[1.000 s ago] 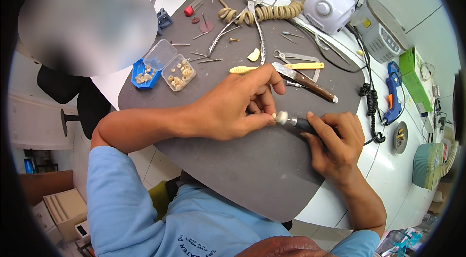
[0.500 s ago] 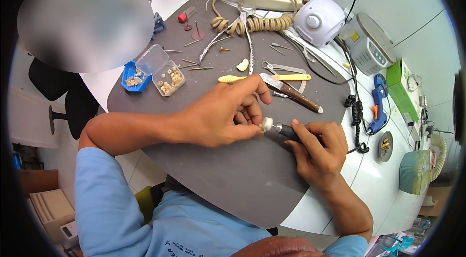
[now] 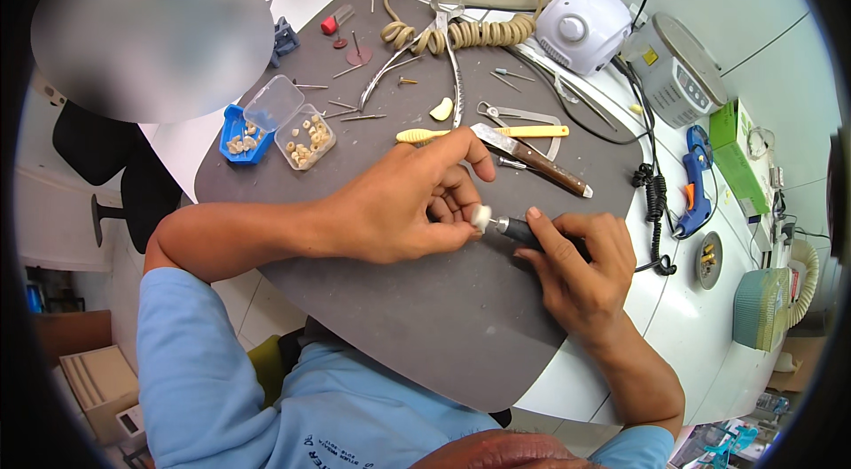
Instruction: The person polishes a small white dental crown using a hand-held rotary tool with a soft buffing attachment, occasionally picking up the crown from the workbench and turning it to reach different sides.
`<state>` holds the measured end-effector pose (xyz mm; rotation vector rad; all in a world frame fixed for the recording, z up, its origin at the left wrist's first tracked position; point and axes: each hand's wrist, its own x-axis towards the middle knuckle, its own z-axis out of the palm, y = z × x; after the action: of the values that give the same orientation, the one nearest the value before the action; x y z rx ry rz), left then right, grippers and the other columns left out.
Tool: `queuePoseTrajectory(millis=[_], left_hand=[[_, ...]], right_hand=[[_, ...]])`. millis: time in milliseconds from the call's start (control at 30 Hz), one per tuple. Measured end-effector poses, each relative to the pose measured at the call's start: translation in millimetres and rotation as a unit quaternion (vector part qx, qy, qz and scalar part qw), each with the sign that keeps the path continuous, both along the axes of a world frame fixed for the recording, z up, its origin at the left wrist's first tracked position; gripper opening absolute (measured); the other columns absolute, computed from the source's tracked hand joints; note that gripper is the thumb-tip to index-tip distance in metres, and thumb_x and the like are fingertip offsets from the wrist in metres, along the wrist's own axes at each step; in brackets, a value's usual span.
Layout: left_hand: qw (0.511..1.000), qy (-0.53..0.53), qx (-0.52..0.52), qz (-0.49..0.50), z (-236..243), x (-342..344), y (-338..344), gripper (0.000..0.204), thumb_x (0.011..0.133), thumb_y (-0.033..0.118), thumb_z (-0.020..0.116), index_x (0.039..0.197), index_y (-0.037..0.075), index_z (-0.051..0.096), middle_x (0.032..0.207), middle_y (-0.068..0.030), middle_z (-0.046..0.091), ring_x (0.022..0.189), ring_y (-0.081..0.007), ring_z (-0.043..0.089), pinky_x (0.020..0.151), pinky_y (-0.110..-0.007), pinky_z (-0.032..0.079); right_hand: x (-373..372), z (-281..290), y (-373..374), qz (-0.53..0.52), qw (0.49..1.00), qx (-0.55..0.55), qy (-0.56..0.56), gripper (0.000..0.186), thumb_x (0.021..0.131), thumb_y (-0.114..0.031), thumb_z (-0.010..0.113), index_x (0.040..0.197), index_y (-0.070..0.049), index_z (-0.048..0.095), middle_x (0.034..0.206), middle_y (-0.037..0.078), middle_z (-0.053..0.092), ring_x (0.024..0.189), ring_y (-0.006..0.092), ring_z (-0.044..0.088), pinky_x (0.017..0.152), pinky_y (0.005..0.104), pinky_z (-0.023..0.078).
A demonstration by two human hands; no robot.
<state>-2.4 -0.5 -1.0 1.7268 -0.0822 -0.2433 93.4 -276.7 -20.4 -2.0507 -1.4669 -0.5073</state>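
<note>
My right hand (image 3: 585,269) grips a dark rotary handpiece (image 3: 521,231) like a pen. A small white polishing wheel (image 3: 480,218) sits on its tip, pointing left. My left hand (image 3: 399,199) has its thumb and fingertips pinched right beside the wheel. Whatever it holds is mostly hidden by the fingers and too small to name. Its index finger arches above the others. Both hands are raised over a grey mat (image 3: 408,327). Just beyond the left hand lie a yellow toothbrush (image 3: 532,130) and a wooden-handled knife (image 3: 554,169).
Tooth-like pieces fill a clear box (image 3: 306,136) and a blue container (image 3: 245,148) at left. Metal pliers (image 3: 456,79), burs and a coiled hose (image 3: 487,35) lie behind. At right are a white knobbed unit (image 3: 583,30), a blue glue gun (image 3: 696,181) and a metal dish (image 3: 709,263).
The whole view has shifted slightly. The hands keep nearly the same pose, with the polishing wheel still against the left fingertips.
</note>
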Motion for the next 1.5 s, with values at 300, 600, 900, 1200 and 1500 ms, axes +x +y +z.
queuePoseTrajectory(millis=[300,600,900,1200,1500], left_hand=[[1.000,0.008,0.000,-0.001,1.6,0.8,-0.9,0.049,0.099,-0.005,0.077,0.138,-0.001,0.048,0.106,-0.0111,0.078,0.099,-0.0129,0.077,0.084,-0.028,0.062],[1.000,0.017,0.003,-0.002,2.0,0.8,0.1,0.049,0.100,-0.005,0.077,0.139,-0.001,0.047,0.107,-0.0117,0.078,0.100,-0.0133,0.077,0.087,-0.028,0.062],[1.000,0.016,0.004,-0.009,3.4,0.6,1.4,0.049,0.102,-0.004,0.078,0.139,-0.001,0.046,0.109,-0.0126,0.077,0.102,-0.0139,0.077,0.088,-0.028,0.063],[1.000,0.012,-0.013,-0.010,0.7,0.3,2.4,0.049,0.103,-0.005,0.076,0.140,0.000,0.045,0.109,-0.0129,0.076,0.102,-0.0140,0.076,0.087,-0.028,0.062],[1.000,0.016,-0.015,-0.012,1.7,0.9,2.2,0.048,0.104,-0.005,0.075,0.140,0.000,0.045,0.109,-0.0126,0.075,0.102,-0.0142,0.076,0.087,-0.028,0.062]], right_hand=[[-0.4,2.2,0.5,0.000,1.000,-0.007,-0.011,0.058,0.075,-0.021,0.099,0.131,-0.012,0.086,0.097,0.002,0.070,0.079,0.0211,0.058,0.068,0.0384,0.035],[0.2,1.0,0.9,-0.006,1.000,0.004,-0.012,0.059,0.073,-0.019,0.100,0.129,-0.012,0.086,0.097,0.002,0.070,0.079,0.0213,0.059,0.069,0.0389,0.036],[0.2,0.3,-1.6,-0.009,1.000,0.007,0.004,0.059,0.071,-0.016,0.101,0.128,-0.012,0.086,0.096,0.002,0.070,0.078,0.0220,0.059,0.069,0.0394,0.036],[0.1,1.3,-3.7,-0.007,1.000,0.003,0.007,0.057,0.071,-0.015,0.100,0.126,-0.011,0.086,0.094,0.002,0.070,0.078,0.0219,0.058,0.068,0.0393,0.036],[-0.4,2.1,-4.2,-0.014,1.000,0.001,0.008,0.055,0.071,-0.014,0.100,0.124,-0.011,0.087,0.094,0.003,0.070,0.077,0.0220,0.058,0.068,0.0394,0.036]])
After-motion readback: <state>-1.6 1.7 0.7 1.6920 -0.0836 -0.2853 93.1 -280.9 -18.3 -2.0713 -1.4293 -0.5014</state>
